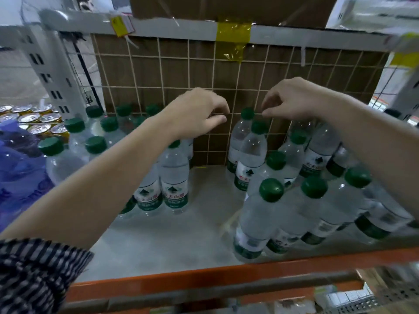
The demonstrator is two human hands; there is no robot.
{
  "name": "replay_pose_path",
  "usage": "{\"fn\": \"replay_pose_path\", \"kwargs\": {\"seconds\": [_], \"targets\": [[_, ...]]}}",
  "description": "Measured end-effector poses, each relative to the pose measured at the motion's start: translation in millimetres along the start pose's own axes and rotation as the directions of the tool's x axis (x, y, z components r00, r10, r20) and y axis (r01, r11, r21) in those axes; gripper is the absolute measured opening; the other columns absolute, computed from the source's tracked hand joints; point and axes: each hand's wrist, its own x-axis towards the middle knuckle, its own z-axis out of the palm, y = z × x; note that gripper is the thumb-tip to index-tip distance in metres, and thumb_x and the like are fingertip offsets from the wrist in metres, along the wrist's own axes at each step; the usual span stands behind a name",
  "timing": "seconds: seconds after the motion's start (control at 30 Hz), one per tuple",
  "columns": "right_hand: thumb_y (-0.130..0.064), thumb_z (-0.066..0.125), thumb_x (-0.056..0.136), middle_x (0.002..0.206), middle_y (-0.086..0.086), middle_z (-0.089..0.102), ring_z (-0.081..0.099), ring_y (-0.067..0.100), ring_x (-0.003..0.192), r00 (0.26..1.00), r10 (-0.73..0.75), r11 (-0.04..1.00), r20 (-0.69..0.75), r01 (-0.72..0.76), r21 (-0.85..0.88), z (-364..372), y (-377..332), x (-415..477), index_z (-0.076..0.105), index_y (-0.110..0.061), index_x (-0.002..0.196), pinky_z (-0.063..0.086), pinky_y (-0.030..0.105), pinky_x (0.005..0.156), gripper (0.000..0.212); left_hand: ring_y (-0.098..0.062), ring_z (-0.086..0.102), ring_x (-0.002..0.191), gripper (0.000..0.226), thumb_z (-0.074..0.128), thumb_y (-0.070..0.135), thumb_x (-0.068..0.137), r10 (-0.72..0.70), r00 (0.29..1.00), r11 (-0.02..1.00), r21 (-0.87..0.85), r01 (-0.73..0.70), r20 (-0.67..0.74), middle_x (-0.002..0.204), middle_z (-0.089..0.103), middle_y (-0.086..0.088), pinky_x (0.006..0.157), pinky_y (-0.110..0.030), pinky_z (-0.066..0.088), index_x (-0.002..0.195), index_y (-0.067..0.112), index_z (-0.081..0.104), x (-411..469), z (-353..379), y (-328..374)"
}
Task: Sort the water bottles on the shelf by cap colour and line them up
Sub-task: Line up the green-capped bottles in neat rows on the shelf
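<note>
Both hands hover over the shelf (pixel 181 234), up near its wire grid back (pixel 158 71). My read on the left hand (pixel 199 112): its fingers are loosely curled above the thumb and it holds nothing. It hangs over the left cluster of water bottles (pixel 174 177). The right hand (pixel 294 98) is also loosely curled and holds nothing. Its fingertips (pixel 265 113) are just beside the cap of the rear bottle (pixel 240 137) in the right cluster (pixel 272 191). I cannot tell whether they touch the cap or the wire.

The bottles are clear plastic and capped, with green-and-white labels. They look filled with clear water. Every cap I can see is green. The two clusters stand apart on the grey shelf floor, with a bare strip between them that runs to the back. The left cluster goes several rows deep toward the grey upright (pixel 52 71). The right one crowds the front corner beside the orange beam (pixel 181 282).

Past the upright on the left sit gold-topped cans (pixel 34 118), packed close, and large blue jugs (pixel 13 159). A cardboard box (pixel 226 5) rests on the level above. A strip of yellow tape (pixel 233 39) hangs over the rail in front of it. A striped sleeve (pixel 34 275) covers the upper part of the left arm.
</note>
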Motion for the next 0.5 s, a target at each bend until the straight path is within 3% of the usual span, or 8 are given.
{"fn": "replay_pose_path", "kwargs": {"seconds": [0.1,0.17,0.37,0.5], "targets": [[-0.042,0.054,0.095,0.119,0.002,0.064,0.059,0.015,0.1,0.995,-0.067,0.998,0.074,0.068,-0.016,-1.1,22.5,4.1,0.062,-0.015,0.124,0.045,0.028,0.084,0.04,-0.019,0.054,0.118,0.036,0.049,0.024,0.099,-0.05,0.995,0.999,0.019,0.048,0.081,0.13,0.059,-0.003,0.101,-0.041,0.045,0.134,0.019,0.052,40.4,24.8,14.0],[-0.047,0.051,0.095,0.115,-0.001,0.063,0.059,0.012,0.095,0.977,-0.159,0.987,0.139,0.158,0.024,0.0,25.9,3.4,0.063,-0.019,0.12,0.047,0.029,0.08,0.04,-0.02,0.05,0.125,0.04,0.051,0.022,0.098,-0.089,0.989,0.996,0.007,0.089,0.122,0.135,0.055,-0.004,0.105,-0.041,0.042,0.138,0.02,0.047,62.7,36.9,19.7],[-0.046,0.065,0.086,0.104,-0.004,0.064,0.06,0.012,0.091,0.932,-0.323,0.945,0.162,0.325,0.013,17.0,19.2,9.2,0.062,-0.023,0.118,0.052,0.033,0.081,0.04,-0.026,0.06,0.1,0.024,0.065,0.023,0.089,-0.146,0.979,0.985,0.117,0.13,0.142,0.107,0.064,-0.007,0.083,-0.04,0.05,0.112,0.015,0.06,95.1,56.1,18.2],[-0.04,0.069,0.085,0.089,-0.002,0.064,0.061,0.01,0.075,0.926,-0.328,0.944,0.186,0.33,0.016,29.5,13.2,21.0,0.064,-0.017,0.108,0.047,0.023,0.062,0.033,-0.021,0.059,0.092,0.024,0.065,0.03,0.089,-0.153,0.977,0.985,0.106,0.138,0.15,0.096,0.056,0.0,0.079,-0.034,0.047,0.108,0.015,0.061,90.0,52.5,8.8]]}}
